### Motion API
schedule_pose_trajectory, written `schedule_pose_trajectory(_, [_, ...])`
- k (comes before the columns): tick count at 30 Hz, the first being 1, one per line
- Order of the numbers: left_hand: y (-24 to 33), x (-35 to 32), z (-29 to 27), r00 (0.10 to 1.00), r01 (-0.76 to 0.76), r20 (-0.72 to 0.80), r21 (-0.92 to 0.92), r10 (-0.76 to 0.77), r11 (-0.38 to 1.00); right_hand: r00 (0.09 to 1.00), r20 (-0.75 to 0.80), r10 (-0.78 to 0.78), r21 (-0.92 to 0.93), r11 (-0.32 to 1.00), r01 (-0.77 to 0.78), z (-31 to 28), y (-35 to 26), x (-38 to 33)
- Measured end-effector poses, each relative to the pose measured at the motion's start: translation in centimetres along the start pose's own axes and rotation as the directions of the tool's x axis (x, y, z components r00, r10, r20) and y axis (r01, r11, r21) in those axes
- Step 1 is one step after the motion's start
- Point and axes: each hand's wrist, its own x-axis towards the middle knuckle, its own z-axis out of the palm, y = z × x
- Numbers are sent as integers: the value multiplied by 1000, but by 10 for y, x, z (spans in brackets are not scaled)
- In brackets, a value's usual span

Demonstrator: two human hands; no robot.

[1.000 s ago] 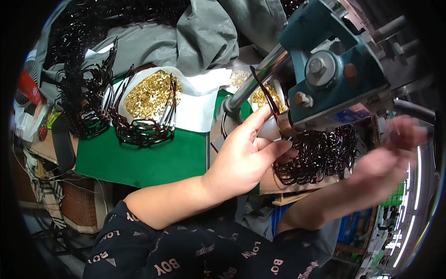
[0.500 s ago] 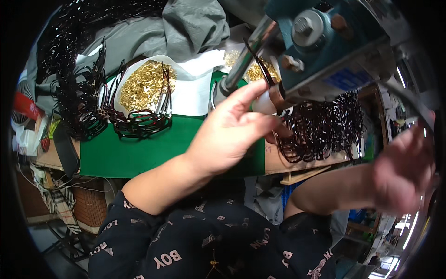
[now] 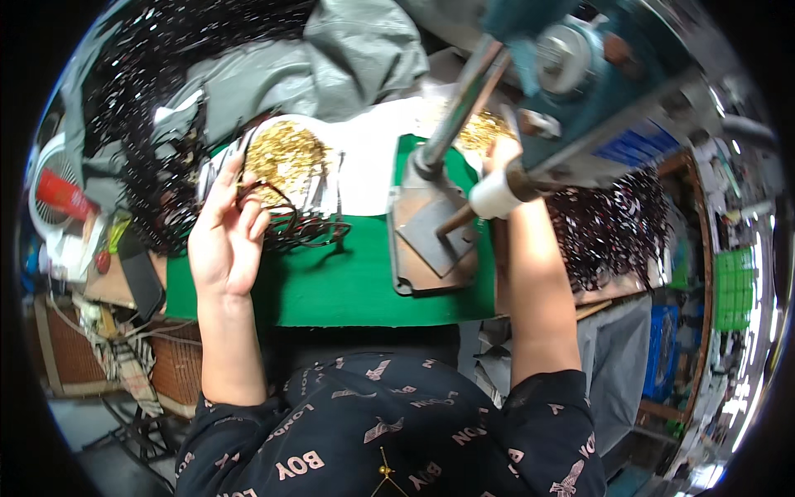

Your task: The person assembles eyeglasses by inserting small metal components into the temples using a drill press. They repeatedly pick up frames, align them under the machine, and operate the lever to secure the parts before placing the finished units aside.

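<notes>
My left hand (image 3: 225, 224) rests on the green mat (image 3: 348, 286) beside a white bowl of small gold parts (image 3: 286, 153). Its fingers pinch a dark eyeglass frame (image 3: 269, 195) at the edge of a small heap of such frames (image 3: 310, 228). My right hand (image 3: 502, 156) reaches up past the white-taped handle (image 3: 495, 197) of a teal press (image 3: 580, 58), to a second pile of gold parts (image 3: 482, 128). Its fingertips are partly hidden behind the handle. The press's metal base plate (image 3: 431, 240) lies between my arms.
A big heap of dark frames (image 3: 617, 224) lies on a board to the right, and another black heap (image 3: 137, 116) at the back left. Grey cloth (image 3: 356, 58) lies behind the bowl. Baskets (image 3: 79, 356) and clutter stand at the left, blue and green crates (image 3: 729, 290) at the right.
My left hand has left the press and swung left to the heap by the bowl with a dark frame. My right hand came in from the far right to the gold parts by the press.
</notes>
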Motion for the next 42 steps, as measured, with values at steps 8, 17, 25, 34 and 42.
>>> schedule_pose_trajectory(8, [13, -8, -17, 970, -241, 225, 902, 85, 358, 993, -92, 80, 125, 990, -68, -3, -6, -16])
schedule_pose_trajectory(17, [14, -10, 10, 847, -521, 512, 853, 142, 27, 993, -34, 116, 491, 867, -84, -26, 11, -24])
schedule_pose_trajectory(25, [22, -22, 44, 889, -364, 329, 80, 320, 928, 989, 17, 146, 848, 522, -92, -2, 40, -31])
schedule_pose_trajectory(34, [-1, -27, 72, 853, -105, 516, 23, 78, 994, 964, 82, 252, 978, 164, -126, -141, -39, -125])
schedule_pose_trajectory(42, [-18, -48, 107, 841, 147, 511, 98, -177, 984, 970, 82, 229, 996, 3, -85, -188, -74, -175])
